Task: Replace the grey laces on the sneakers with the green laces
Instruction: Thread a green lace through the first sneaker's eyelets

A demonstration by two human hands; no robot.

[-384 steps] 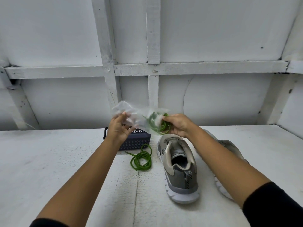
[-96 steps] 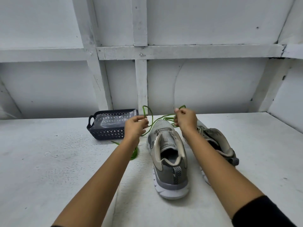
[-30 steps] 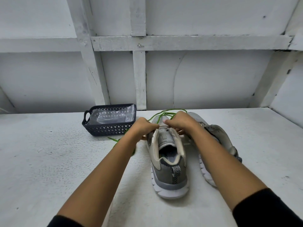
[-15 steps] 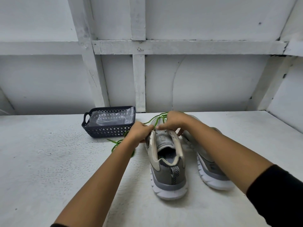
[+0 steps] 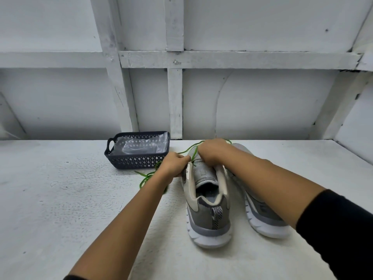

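White-painted boards and crossed battens for a back wall [image 5: 262, 102]; below it, one rough white desk [image 5: 60, 199] across the full width.

Furthest left, one dark blue lattice basket [image 5: 137, 161] with a loop handle, standing near the wall. One crumpled clear plastic bag [image 5: 141, 146] inside it.

Just in front and to the right of the basket, loose loops of green lace [image 5: 146, 177] flat on the desk, partly covered by the left forearm.

Next, the left hand [image 5: 172, 165], fingers curled, thumb and forefinger pinching a green strand at the left eyelet edge of the first sneaker.

Two grey-and-beige sneakers with white soles, both upright on the desk, heels toward the camera, side by side and close together. First sneaker [image 5: 207, 211] in the middle, tongue standing up. Second sneaker [image 5: 264, 221] to its right, largely hidden under the right forearm.

Right hand [image 5: 212, 152] over the toe end of the first sneaker, knuckles up, fingers curled down round more green strands. One strand running out leftward, another arching out on the right; fingertips hidden.

Green showing in two patches; one lace or two, impossible to tell.

At lower right, one black sleeve [image 5: 339, 229] on the right arm.
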